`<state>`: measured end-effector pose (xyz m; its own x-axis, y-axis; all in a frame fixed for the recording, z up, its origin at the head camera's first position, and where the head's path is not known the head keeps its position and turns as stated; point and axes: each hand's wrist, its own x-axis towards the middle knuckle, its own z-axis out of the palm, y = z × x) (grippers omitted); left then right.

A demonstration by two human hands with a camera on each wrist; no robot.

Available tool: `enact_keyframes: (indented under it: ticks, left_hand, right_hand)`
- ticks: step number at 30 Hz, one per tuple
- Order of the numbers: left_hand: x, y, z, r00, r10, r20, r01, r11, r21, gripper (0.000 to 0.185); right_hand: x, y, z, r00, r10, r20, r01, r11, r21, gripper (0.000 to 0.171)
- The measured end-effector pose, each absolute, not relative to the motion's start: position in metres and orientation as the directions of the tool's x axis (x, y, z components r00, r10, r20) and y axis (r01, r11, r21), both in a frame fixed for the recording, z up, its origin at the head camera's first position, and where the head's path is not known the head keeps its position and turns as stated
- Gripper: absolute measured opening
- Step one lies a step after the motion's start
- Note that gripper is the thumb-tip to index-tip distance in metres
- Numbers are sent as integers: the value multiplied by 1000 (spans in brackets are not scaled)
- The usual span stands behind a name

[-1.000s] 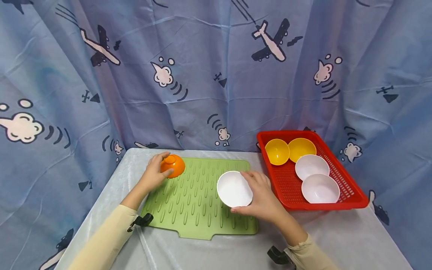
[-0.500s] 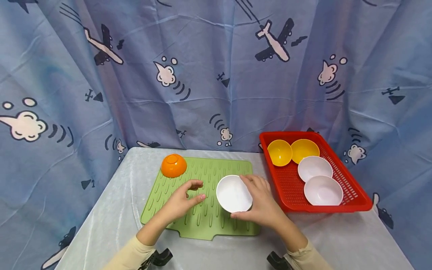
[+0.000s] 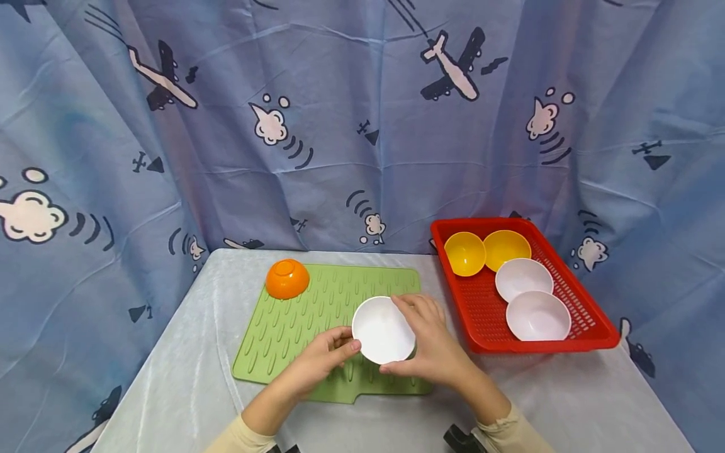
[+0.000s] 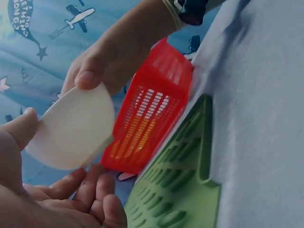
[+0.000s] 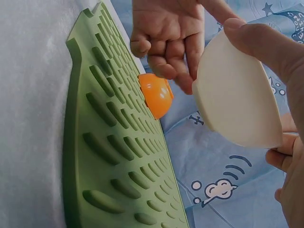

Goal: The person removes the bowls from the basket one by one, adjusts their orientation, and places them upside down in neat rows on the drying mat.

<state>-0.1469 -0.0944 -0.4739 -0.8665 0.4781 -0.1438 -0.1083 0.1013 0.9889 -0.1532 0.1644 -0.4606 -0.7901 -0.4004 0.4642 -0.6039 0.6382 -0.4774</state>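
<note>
Above the green mat (image 3: 272, 343), a white bowl (image 3: 383, 330) is held up with its inside toward the head camera. My right hand (image 3: 430, 343) grips it by the right side, thumb near the lower rim and fingers at the upper rim. At its left side is my left hand (image 3: 323, 360). The left thumb lies on the rim, and the left fingertips (image 4: 85, 178) meet the bowl's underside near its foot. An orange bowl (image 3: 287, 279) sits upside down on the mat's far left corner, away from both hands.
A red basket (image 3: 478, 327) stands at the right of the table. Inside are two yellow bowls (image 3: 466, 255) and two white bowls (image 3: 538, 316). A blue curtain (image 3: 317, 126) hangs behind the white-covered table (image 3: 187, 352).
My left hand let go of the orange bowl, leaving it on the mat, and came right and nearer to the white bowl. The right hand lowered the white bowl slightly and shifted it left.
</note>
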Motion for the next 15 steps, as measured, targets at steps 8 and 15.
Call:
enact_keyframes:
  ticks: [8,15]
  left_hand:
    - [-148,-93,-481,-838,523,-155,-176,10,984,56]
    - [-147,-85,-476,-853,494,-168,-182,19,983,55]
  right_hand:
    - [-153,164,-462,-769,-407,494,-628,630,-458,119]
    - [-153,164,-458,-780,-399,483,-615,633,-469,117]
